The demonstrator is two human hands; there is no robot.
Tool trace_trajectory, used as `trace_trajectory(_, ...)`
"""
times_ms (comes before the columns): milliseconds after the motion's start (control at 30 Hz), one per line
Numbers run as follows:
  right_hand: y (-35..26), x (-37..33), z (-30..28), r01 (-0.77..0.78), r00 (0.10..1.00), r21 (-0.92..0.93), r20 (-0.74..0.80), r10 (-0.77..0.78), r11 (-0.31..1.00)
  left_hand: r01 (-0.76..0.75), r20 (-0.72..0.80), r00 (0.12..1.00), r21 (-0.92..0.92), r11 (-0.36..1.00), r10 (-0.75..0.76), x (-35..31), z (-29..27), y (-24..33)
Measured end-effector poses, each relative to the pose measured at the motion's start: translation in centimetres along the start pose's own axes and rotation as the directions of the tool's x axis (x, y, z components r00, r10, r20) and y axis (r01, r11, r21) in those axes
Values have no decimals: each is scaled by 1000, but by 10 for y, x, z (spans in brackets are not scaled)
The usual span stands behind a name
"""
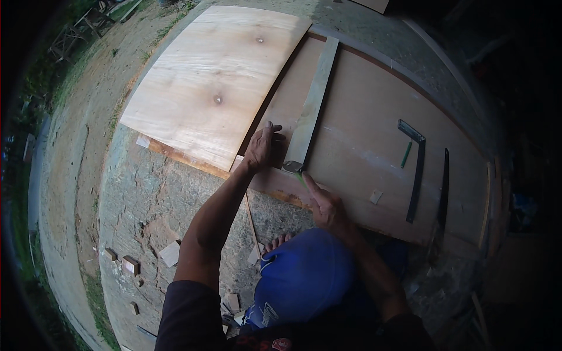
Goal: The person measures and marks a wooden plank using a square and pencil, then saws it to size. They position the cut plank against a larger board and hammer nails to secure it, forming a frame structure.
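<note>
Blue-clad knee (pixel 307 272), apparently, before plank (pixel 312 105)

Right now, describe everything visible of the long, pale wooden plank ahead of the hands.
The long, pale wooden plank is narrow and greenish-tan, with a dark, greyish near end. It lies across the framed tan wooden panel, pointing away from the person, its far end at the panel's far rim. It sits right of, and apart from, the sunlit plywood sheet. Its near end is by the right hand; contact is unclear.
</note>
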State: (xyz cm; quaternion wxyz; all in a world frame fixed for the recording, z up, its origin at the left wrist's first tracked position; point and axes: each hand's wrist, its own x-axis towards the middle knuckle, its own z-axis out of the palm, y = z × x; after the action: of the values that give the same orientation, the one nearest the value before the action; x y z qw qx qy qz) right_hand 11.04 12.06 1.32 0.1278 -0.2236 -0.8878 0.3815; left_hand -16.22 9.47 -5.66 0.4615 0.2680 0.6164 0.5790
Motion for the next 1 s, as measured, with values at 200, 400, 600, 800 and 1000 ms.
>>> trace_trajectory(200,0,-3,5,37,998,55,-58,-34,998,-47,-69,996,90,995,53,-4,-2,1)
trace_trajectory(400,7,-1,-2,-275,948,292,-74,308,916,-159,-126,958,517,841,259,-15,25,10)
trace_trajectory(600,51,62,-62,-217,902,468,-239,359,857,-40,-36,990,860,509,137,-35,95,32)
trace_trajectory(800,42,155,-133,-440,824,426,-158,544,790,-221,168,942,963,156,292,-15,69,-8)
trace_trajectory(1000,122,262,-170,-391,854,-31,-385,350,920,-241,221,969,942,233,107,-26,69,31)
